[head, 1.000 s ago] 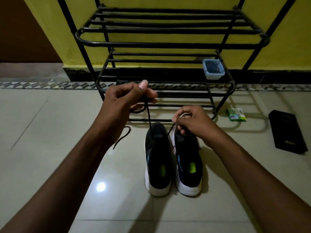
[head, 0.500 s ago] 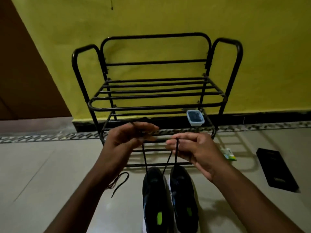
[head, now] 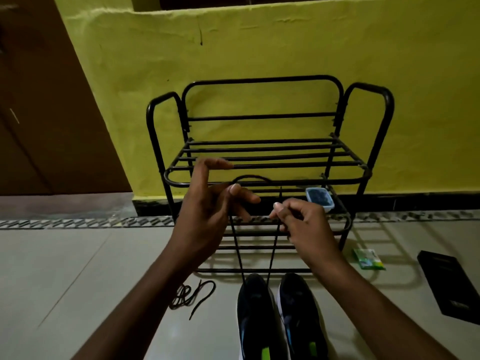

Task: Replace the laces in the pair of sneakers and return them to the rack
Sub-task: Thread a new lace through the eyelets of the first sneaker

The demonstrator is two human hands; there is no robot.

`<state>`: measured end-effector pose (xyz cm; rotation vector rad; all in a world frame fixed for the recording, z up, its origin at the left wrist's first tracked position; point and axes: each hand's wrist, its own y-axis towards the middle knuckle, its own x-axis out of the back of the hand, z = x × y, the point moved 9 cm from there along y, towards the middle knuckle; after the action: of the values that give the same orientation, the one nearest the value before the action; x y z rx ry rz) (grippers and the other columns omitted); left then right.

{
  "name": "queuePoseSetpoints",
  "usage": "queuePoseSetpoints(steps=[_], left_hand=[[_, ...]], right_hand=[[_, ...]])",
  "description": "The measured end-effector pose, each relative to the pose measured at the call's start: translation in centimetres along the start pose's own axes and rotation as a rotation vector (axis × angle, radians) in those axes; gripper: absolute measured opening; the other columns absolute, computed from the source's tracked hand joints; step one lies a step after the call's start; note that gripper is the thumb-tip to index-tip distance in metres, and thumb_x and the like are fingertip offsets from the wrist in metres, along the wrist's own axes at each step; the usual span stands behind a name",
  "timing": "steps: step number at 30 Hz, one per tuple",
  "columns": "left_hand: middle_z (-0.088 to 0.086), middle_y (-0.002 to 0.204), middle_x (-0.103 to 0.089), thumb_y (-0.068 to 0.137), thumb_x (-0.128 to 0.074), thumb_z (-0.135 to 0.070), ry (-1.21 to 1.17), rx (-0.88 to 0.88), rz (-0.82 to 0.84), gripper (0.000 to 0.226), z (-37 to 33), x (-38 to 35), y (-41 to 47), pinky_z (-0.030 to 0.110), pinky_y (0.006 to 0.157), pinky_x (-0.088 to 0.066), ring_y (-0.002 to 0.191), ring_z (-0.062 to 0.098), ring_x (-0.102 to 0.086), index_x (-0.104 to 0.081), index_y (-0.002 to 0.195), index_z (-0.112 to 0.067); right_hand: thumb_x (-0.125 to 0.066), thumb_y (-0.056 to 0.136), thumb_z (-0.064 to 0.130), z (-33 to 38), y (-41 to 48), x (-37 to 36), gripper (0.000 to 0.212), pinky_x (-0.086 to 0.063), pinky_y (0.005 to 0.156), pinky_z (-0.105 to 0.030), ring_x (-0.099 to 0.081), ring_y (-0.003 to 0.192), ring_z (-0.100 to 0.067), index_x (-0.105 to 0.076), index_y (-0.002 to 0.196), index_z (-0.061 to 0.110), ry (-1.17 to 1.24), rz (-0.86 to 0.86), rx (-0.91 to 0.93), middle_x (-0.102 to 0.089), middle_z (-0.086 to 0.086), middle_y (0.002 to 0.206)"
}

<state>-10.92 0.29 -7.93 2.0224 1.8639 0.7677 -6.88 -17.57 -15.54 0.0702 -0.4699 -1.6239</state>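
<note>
A: So, what's new compared with a second ago?

B: Both hands are higher. The left hand [head: 207,216] and right hand [head: 304,224] were down by the shoes. Now they sit level with the lower shelves of the rack [head: 259,181], and the lace [head: 236,245] runs up to them in two long, tight strands.

A: Are the fingers gripping it?

B: Yes. The left thumb and a finger pinch one strand, and the forefinger sticks out free. The right thumb and forefinger pinch the other strand, with the remaining fingers curled. A slack loop arches between the hands.

A: Meaning?

B: I'd judge the lace is only through the front eyelets and is being evened out, so most of the threading lies ahead.

A: Where do the shoes lie?

B: On the floor, just in front of the rack. The left sneaker [head: 255,315], which carries the lace, and the right sneaker [head: 301,315] lie side by side. Their long axes run from the person to the rack, toes toward it. A second lace [head: 191,297] lies coiled to their left.
</note>
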Motion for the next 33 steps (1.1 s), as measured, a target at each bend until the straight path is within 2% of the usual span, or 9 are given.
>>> queuePoseSetpoints(steps=[5,9,13,17,20,23,26,29,33], left_hand=[[0.009,0.098,-0.077,0.105,-0.046,-0.005,-0.064,-0.006,-0.032,0.046,-0.6,0.2,2.0,0.035,0.065,-0.059,0.069,0.032,-0.072,-0.028,0.146,-0.016],[0.009,0.097,-0.077,0.105,-0.049,-0.015,-0.072,0.032,-0.047,0.022,-0.9,0.0,2.8,0.034,0.057,-0.049,0.071,0.029,-0.073,-0.057,0.124,-0.007],[0.009,0.098,-0.077,0.106,-0.047,-0.021,-0.060,0.044,-0.048,0.024,-0.9,-0.5,3.1,0.039,0.062,-0.049,0.074,0.029,-0.074,-0.063,0.105,-0.003],[-0.002,0.107,-0.076,0.105,-0.050,-0.027,-0.033,0.035,-0.089,0.028,-0.6,-0.8,3.5,0.029,0.073,-0.055,0.090,0.020,-0.073,-0.073,0.105,-0.011],[-0.004,0.099,-0.076,0.101,-0.057,-0.025,-0.075,0.041,-0.154,0.022,-0.2,-0.2,4.0,0.020,0.075,-0.053,0.088,0.015,-0.070,-0.075,0.109,-0.015],[0.007,0.088,-0.070,0.102,-0.057,-0.021,-0.129,0.024,-0.151,0.022,-0.2,0.1,4.3,0.027,0.077,-0.051,0.084,0.020,-0.065,-0.073,0.113,-0.011],[0.008,0.086,-0.064,0.103,-0.055,-0.020,-0.200,0.035,-0.124,0.023,-0.1,-0.1,4.2,0.035,0.067,-0.048,0.077,0.023,-0.059,-0.072,0.114,-0.008],[0.000,0.086,-0.064,0.102,-0.057,-0.023,-0.159,0.052,-0.122,0.023,0.2,-0.3,3.8,0.024,0.053,-0.038,0.064,0.019,-0.048,-0.074,0.112,-0.012],[0.002,0.080,-0.069,0.099,-0.063,-0.026,-0.032,0.125,-0.097,0.019,2.6,-0.6,2.9,0.023,0.050,-0.039,0.059,0.017,-0.049,-0.077,0.108,-0.018]], right_hand=[[-0.055,0.102,0.021,0.6,0.3,-0.3,0.020,-0.044,0.062,-0.029,-0.057,0.064,-0.006,-0.070,0.090,0.022,0.073,-0.001,0.054,-0.068,0.005,0.075],[-0.057,0.101,0.020,1.1,0.5,0.3,0.021,-0.051,0.068,-0.038,-0.062,0.066,-0.010,-0.072,0.086,0.020,0.101,-0.032,0.080,-0.070,-0.002,0.075],[-0.058,0.101,0.018,1.1,0.5,0.3,0.020,-0.051,0.067,-0.036,-0.063,0.066,-0.009,-0.073,0.086,0.018,0.110,-0.023,0.088,-0.071,-0.002,0.074],[-0.057,0.101,0.019,1.0,0.6,0.6,0.019,-0.050,0.065,-0.031,-0.066,0.067,-0.011,-0.073,0.090,0.019,0.146,-0.026,0.088,-0.072,-0.005,0.073],[-0.057,0.101,0.018,1.2,0.6,0.6,0.020,-0.049,0.066,-0.029,-0.064,0.065,-0.009,-0.073,0.090,0.017,0.144,-0.028,0.101,-0.072,-0.004,0.072],[-0.057,0.101,0.019,1.1,0.7,0.7,0.019,-0.047,0.066,-0.030,-0.063,0.064,-0.006,-0.073,0.091,0.017,0.148,-0.033,0.103,-0.072,-0.004,0.072],[-0.057,0.101,0.019,1.1,0.7,0.7,0.020,-0.047,0.067,-0.029,-0.062,0.064,-0.005,-0.073,0.091,0.017,0.148,-0.034,0.112,-0.072,-0.003,0.072],[-0.057,0.101,0.019,0.9,0.6,0.7,0.019,-0.049,0.070,-0.029,-0.065,0.068,-0.007,-0.073,0.092,0.018,0.118,-0.039,0.119,-0.073,0.000,0.072],[-0.056,0.102,0.020,-0.4,0.6,0.8,0.023,-0.056,0.075,-0.041,-0.068,0.069,-0.024,-0.073,0.087,0.014,0.088,-0.041,0.118,-0.072,-0.003,0.069]])
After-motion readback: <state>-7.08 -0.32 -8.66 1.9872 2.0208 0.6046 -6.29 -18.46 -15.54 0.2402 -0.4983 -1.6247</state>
